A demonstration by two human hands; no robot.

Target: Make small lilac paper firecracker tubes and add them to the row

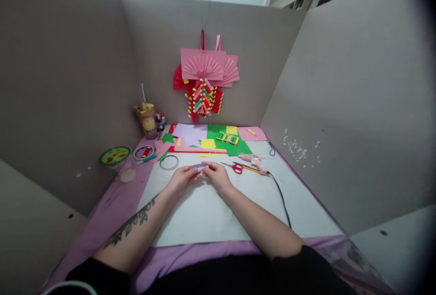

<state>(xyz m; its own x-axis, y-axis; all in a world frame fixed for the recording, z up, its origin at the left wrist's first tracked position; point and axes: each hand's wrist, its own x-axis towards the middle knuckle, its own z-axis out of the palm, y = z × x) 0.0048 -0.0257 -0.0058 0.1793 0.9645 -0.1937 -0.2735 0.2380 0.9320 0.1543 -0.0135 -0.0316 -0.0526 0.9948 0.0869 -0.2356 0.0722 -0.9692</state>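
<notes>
Between both hands, over the middle of the white sheet, is a small purple paper roll (200, 168) with a speck of yellow at its right end. My left hand (183, 178) grips its left side, fingers closed. My right hand (217, 177) pinches the right end near the yellow. Fingertips cover part of the paper. Just right of my right hand lie red-handled scissors (237, 167). A roll of tape (169, 162) rests on the sheet to the left of my left hand.
A pink glue gun (260, 166) with a black cord (282, 195) lies at right. Behind are green paper (214, 132), yellow squares and several small rolls (227, 138). A drink cup (148, 122) and a lidded tub (116, 156) stand left. Paper fan decorations (203, 65) hang on the back panel.
</notes>
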